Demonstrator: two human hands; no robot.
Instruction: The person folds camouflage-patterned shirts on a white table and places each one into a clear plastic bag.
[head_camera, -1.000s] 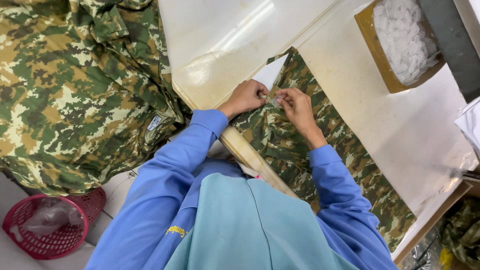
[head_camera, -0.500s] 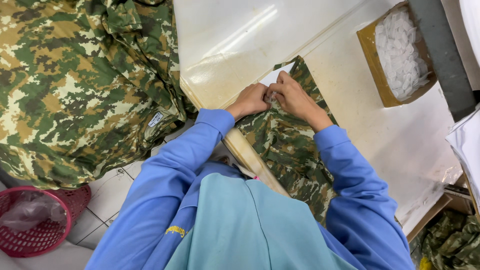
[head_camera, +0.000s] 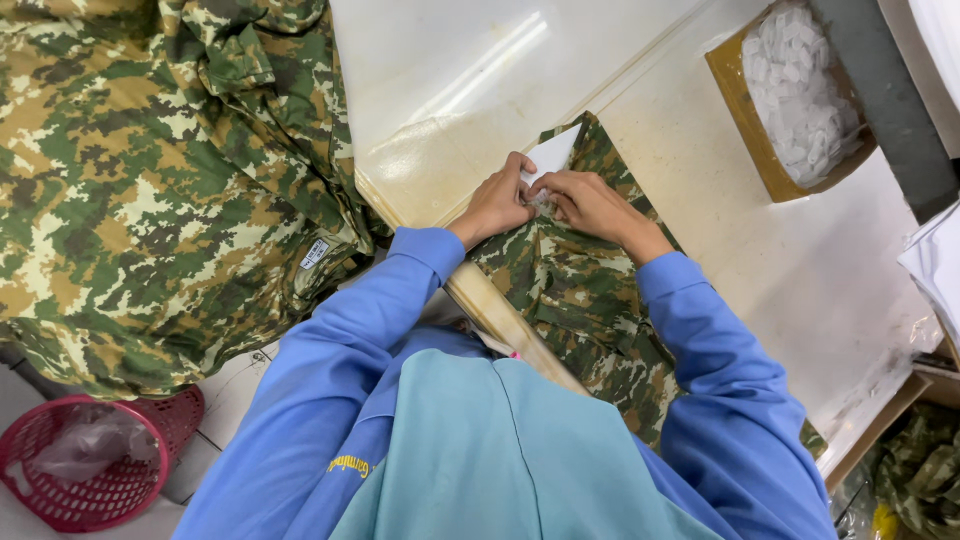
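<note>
Pinching a small white tag (head_camera: 550, 158) at frame centre, left hand (head_camera: 497, 203) and right hand (head_camera: 590, 203) fingers clamp together on the camouflage garment (head_camera: 570, 290) lying on the white table (head_camera: 800, 280).

Both hands, left hand (head_camera: 497, 205) and right hand (head_camera: 585, 203), pinch a small white tag (head_camera: 551, 157) on the camouflage garment (head_camera: 575, 290); a cardboard box (head_camera: 745, 120) sits beyond the garment.

A folded camouflage cloth garment (head_camera: 580, 290) lies on the pale glossy worktable (head_camera: 700, 230), with both hands on its far end beside a small white paper tag (head_camera: 552, 155). Right of it on the table sits a shallow brown cardboard box of white pieces (head_camera: 795, 95). Left of the table hangs a large heap of camouflage fabric (head_camera: 150, 180), with a round red plastic mesh basket (head_camera: 90, 470) on the floor below it.
</note>
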